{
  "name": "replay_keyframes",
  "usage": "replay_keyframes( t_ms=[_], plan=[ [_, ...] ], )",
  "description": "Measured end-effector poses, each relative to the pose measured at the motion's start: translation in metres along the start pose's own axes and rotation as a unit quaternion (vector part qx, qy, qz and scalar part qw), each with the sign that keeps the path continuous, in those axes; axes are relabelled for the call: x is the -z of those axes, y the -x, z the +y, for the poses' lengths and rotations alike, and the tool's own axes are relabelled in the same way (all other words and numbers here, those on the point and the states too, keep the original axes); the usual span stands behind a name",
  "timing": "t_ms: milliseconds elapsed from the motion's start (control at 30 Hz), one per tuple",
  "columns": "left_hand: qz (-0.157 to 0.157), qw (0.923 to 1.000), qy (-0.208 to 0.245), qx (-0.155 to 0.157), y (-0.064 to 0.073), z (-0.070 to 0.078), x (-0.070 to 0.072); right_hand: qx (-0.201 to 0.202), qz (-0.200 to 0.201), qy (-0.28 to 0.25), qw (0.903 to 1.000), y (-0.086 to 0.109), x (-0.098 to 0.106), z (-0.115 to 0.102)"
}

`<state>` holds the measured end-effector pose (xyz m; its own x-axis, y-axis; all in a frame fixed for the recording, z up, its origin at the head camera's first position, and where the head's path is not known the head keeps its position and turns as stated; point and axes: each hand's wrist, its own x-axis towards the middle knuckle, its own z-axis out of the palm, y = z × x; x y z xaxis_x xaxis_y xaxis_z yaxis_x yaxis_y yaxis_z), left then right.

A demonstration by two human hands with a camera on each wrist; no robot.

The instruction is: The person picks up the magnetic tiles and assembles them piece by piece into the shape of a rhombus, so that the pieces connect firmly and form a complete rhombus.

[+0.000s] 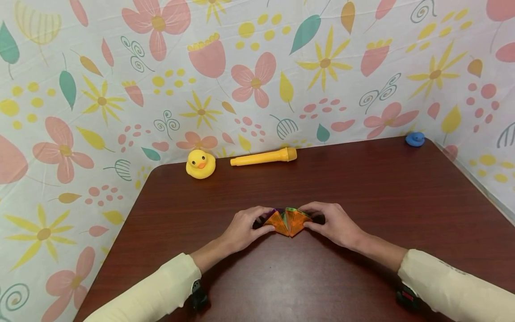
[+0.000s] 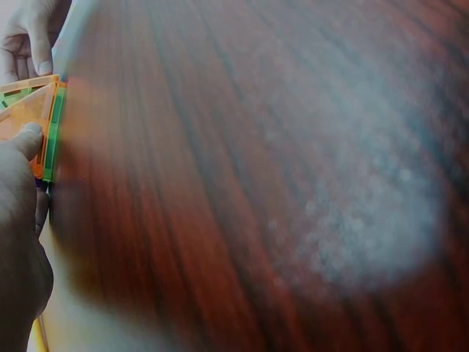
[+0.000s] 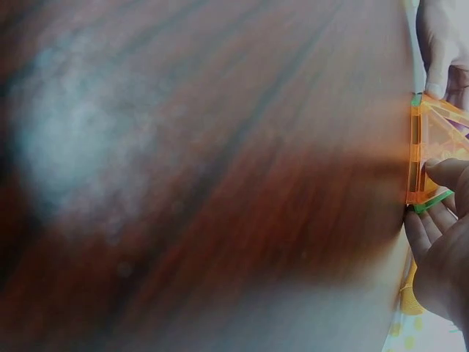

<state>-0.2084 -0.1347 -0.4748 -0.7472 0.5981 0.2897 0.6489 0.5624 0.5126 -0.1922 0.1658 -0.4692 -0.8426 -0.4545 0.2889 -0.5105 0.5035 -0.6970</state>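
In the head view, translucent magnetic tiles, joined into small folded shapes, stand on the table in front of me. My left hand (image 1: 242, 229) pinches the left orange triangular tile (image 1: 277, 222) between thumb and fingers, with a purple edge behind it. The right orange tile (image 1: 299, 221), backed by a green one (image 1: 290, 209), is pinched by my right hand (image 1: 337, 224). The two orange pieces meet at their lower points, and a V-shaped gap opens above. Both wrist views catch the tiles (image 2: 28, 121) (image 3: 440, 139) only at the frame's edge, partly behind the thumbs.
A yellow rubber duck (image 1: 200, 164) and a yellow toy microphone (image 1: 263, 157) lie along the back of the dark wooden table (image 1: 362, 179). At the far right corner sits a small blue duck (image 1: 415, 139). A flower-patterned cloth (image 1: 225, 98) hangs behind the table.
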Motion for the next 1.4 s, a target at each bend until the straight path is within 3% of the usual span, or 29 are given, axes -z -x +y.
replay_keyframes(
  t_ms=[600, 900, 1400],
  plan=[
    [-0.004, 0.9998, 0.01, 0.016, -0.001, 0.0008, -0.0027, 0.001, 0.001, -0.002, 1.0, -0.0008, -0.0026, 0.0011],
    [-0.001, 0.9999, 0.008, 0.009, -0.0003, -0.0004, -0.0029, 0.001, -0.003, 0.005, 1.0, -0.0002, -0.0025, 0.0006],
    [-0.025, 0.9992, -0.032, 0.001, -0.003, 0.004, -0.0052, 0.017, -0.062, 0.033, 0.9974, -0.0089, -0.008, -0.0067]
  ],
)
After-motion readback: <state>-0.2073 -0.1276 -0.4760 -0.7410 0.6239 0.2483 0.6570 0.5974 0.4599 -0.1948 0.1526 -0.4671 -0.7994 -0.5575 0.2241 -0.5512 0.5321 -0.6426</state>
